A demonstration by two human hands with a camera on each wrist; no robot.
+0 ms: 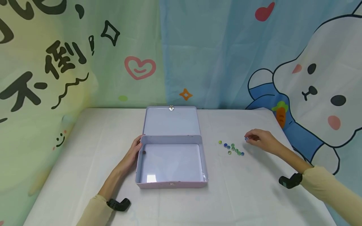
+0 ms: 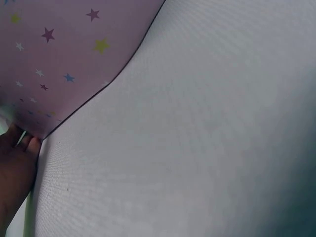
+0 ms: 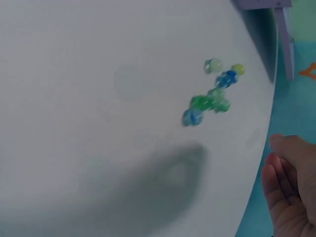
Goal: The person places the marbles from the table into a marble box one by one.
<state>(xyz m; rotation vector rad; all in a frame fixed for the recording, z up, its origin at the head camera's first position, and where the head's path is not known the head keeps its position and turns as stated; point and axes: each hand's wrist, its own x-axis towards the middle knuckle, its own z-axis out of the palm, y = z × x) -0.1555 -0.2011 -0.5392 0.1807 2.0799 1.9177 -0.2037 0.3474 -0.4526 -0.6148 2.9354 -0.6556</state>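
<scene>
My right hand (image 1: pixel 261 139) is raised over the right side of the table, thumb and fingers pinching a small blue-and-white marble (image 1: pixel 246 138). Below and left of it lies a loose group of glass marbles (image 1: pixel 233 148), green, blue and yellowish. In the right wrist view the fingers (image 3: pixel 281 185) bend toward the thumb; the marble cannot be made out there. A tin box (image 1: pixel 172 185) stands with its lid (image 1: pixel 171 121) swung back. My left hand (image 1: pixel 131 155) rests against its left wall near the hinge corner. One dark marble (image 1: pixel 144 152) sits inside at the left.
A white cloth covers the table (image 1: pixel 226 201). Behind it hangs a printed curtain (image 1: pixel 212 56), which also runs along both sides. The box's pink outer wall (image 2: pixel 69 54) carries coloured stars. Shadow from the right arm falls across the cloth.
</scene>
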